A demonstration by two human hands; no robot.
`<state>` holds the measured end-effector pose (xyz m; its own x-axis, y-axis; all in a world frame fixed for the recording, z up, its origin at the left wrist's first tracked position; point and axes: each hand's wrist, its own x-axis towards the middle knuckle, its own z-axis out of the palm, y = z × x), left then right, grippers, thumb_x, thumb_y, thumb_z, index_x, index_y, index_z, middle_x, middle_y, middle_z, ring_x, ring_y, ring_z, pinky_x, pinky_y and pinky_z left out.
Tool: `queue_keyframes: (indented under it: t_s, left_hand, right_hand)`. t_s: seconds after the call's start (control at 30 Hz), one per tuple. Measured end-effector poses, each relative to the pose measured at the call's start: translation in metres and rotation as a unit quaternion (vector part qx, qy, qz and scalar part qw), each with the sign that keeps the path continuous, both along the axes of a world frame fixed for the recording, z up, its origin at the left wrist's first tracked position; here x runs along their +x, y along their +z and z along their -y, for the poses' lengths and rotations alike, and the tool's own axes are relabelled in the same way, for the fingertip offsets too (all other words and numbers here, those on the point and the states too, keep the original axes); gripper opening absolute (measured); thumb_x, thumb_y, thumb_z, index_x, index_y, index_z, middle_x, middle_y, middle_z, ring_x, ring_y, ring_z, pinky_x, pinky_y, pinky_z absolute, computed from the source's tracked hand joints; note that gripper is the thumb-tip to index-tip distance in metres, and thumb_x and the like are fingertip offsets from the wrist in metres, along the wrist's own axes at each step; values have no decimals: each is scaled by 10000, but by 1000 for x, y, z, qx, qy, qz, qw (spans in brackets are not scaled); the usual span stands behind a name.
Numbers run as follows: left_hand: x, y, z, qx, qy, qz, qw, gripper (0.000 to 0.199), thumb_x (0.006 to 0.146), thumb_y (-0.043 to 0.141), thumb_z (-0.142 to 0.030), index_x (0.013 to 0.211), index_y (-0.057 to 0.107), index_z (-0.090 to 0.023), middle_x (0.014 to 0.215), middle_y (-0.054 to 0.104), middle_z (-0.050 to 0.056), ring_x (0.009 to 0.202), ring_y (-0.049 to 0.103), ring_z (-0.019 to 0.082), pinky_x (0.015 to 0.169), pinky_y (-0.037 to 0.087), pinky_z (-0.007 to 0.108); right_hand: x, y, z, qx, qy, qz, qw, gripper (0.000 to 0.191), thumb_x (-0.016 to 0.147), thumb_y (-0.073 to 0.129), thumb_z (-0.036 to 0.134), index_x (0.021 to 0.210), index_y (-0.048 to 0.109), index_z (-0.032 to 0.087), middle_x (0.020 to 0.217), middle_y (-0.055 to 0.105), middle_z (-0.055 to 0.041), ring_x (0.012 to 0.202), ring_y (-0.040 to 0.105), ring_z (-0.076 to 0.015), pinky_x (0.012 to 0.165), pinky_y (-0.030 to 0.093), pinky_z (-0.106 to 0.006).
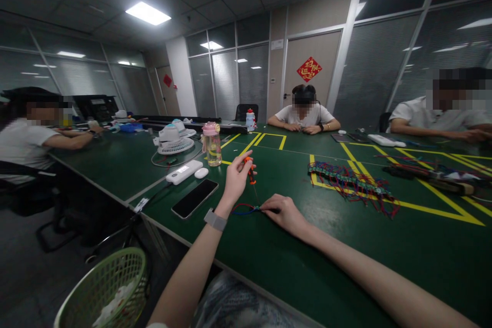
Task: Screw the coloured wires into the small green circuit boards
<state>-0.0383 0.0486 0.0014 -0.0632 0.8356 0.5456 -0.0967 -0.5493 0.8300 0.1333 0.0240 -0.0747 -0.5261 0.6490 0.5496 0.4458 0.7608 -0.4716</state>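
An orange and black screwdriver (249, 171) stands nearly upright, its handle between the fingers of my left hand (239, 177). Its thin shaft points down at a small green circuit board (257, 208) on the green table. My right hand (282, 211) rests on the table with fingertips pinched at the board's right edge. Red and blue wires (243, 209) loop out from the board to the left, beneath my left wrist. A black phone (195, 199) lies to the left of my left hand.
A pink-lidded bottle (212, 146), a white power strip (184, 172) and white fans (175, 143) stand at the left. Wired boards (351, 182) lie in a row at the right. A green basket (103, 287) is below the table edge. Three people sit around the table.
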Motion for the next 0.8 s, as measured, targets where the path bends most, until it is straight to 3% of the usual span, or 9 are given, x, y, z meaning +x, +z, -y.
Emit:
queue_keyframes:
  t_s: [0.17,0.23,0.3,0.37,0.4,0.47,0.53,0.63,0.8]
  left_hand:
    - [-13,10,0,33,81,62,994,395,854,519,-350,1220,535,-204,1014,583,53,717,590,101,605,506,219]
    - [-17,15,9,84,122,-11,989,355,888,442,-342,1209,540,-226,937,586,27,619,523,77,548,442,197]
    - [-19,17,20,104,103,-188,971,297,852,502,-344,1099,610,-219,769,583,-5,601,502,94,591,428,215]
    - [-18,12,30,94,42,-393,914,241,781,592,-367,942,666,-205,781,607,8,695,549,136,668,437,249]
    - [-18,8,34,86,41,-463,881,240,739,630,-372,902,671,-201,828,619,19,748,566,158,694,437,262]
    - [-17,-4,37,56,32,-569,820,283,693,658,-378,919,662,-209,909,625,26,817,586,186,708,437,274]
    - [-17,-15,37,18,16,-620,785,252,688,645,-339,911,657,-223,929,624,24,845,595,196,696,439,269]
    - [-18,-27,34,-21,1,-623,782,178,704,603,-271,868,661,-232,928,640,21,866,601,194,694,434,255]
    - [-19,-30,32,-15,1,-617,787,167,698,590,-246,844,669,-233,909,663,18,863,603,196,697,427,258]
  right_hand:
    - [0,2,1,-10,-2,1,1000,172,816,592,144,877,735,218,850,712,-44,829,628,-183,768,497,-300]
    - [0,3,1,-17,-6,4,1000,178,817,595,153,921,726,215,861,706,-46,827,621,-183,763,493,-301]
    - [0,3,0,-23,-11,8,1000,204,808,598,150,961,714,217,868,696,-46,820,614,-183,753,488,-302]
    - [-1,3,-1,-26,-14,12,999,207,787,599,127,936,715,212,857,684,-46,809,610,-182,741,484,-298]
    - [-2,3,-1,-26,-16,11,999,193,776,597,114,895,719,204,844,678,-46,798,608,-180,731,482,-294]
    - [-2,2,-1,-23,-17,5,1000,179,756,591,90,826,720,191,817,668,-46,770,606,-172,709,478,-283]
    - [-2,1,-2,-15,-15,-2,1000,179,744,585,77,799,715,187,794,663,-43,746,602,-167,688,473,-275]
    - [-2,1,-3,-7,-12,-9,1000,139,753,595,100,763,704,186,780,660,-41,745,602,-167,686,470,-275]
    - [-3,7,-5,-39,-10,-1,999,121,743,595,80,706,669,168,759,667,-32,707,608,-156,681,478,-265]
